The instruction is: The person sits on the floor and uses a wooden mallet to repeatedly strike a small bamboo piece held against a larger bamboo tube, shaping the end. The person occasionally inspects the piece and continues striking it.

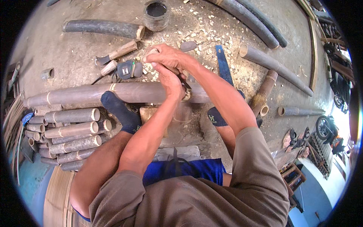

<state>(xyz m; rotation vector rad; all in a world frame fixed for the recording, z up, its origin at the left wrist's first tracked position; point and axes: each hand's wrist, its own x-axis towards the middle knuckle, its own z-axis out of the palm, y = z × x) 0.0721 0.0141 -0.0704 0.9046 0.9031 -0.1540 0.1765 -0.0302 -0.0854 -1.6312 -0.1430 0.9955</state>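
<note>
A long bamboo pole (124, 92) lies crosswise in front of me, with my socked feet at it. Both my hands are closed around a wooden-handled cutting tool (174, 70), its dark blade set at a pale cut in the pole. My right hand (165, 56) lies farther away, wrapped at the handle's end. Nearer the pole, my left hand (171, 82) grips lower, close to the blade. The fingers cover most of the tool, so its exact kind is hidden.
Cut bamboo pieces (75, 130) are stacked at left. Beyond the pole lie a wooden-handled tool (123, 50), a black tape-measure-like case (126, 70), a blue saw blade (224, 64) and pale chips. A jar of dark liquid (156, 17) stands at the back; more bamboo (276, 68) lies right.
</note>
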